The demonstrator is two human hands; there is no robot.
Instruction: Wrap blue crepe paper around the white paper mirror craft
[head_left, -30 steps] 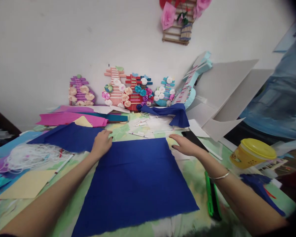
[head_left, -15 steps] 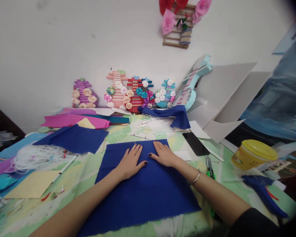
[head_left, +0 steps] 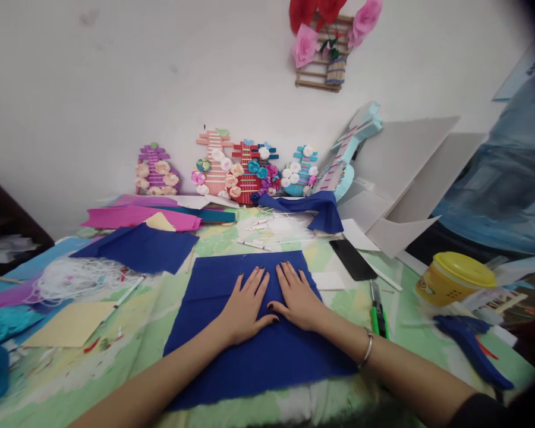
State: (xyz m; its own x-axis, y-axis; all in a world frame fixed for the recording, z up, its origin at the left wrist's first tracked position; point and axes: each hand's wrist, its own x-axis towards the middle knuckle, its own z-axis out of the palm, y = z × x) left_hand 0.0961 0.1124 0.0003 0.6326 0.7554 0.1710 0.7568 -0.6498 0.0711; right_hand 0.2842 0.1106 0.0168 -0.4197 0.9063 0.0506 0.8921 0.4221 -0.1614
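A large dark blue sheet (head_left: 258,368) lies on the green patterned tablecloth in front of me, with a faint crease near its upper left. My left hand (head_left: 246,306) rests flat on it, fingers stretched out. Beside it, my right hand (head_left: 296,297) also presses flat on the sheet, fingers out and thumb pointing at the left thumb. Neither hand holds anything.
A black phone (head_left: 353,260), green-handled scissors (head_left: 378,315), a yellow tub (head_left: 455,278) and a blue glue gun (head_left: 472,345) lie right. White string (head_left: 74,278), cream paper (head_left: 71,324) and another blue sheet (head_left: 147,246) are left. Decorated instrument models (head_left: 247,172) line the wall.
Both hands have slid down the sheet toward me and lie closer together. The sheet's near edge sits a little higher in view, and its lower left corner has shifted right.
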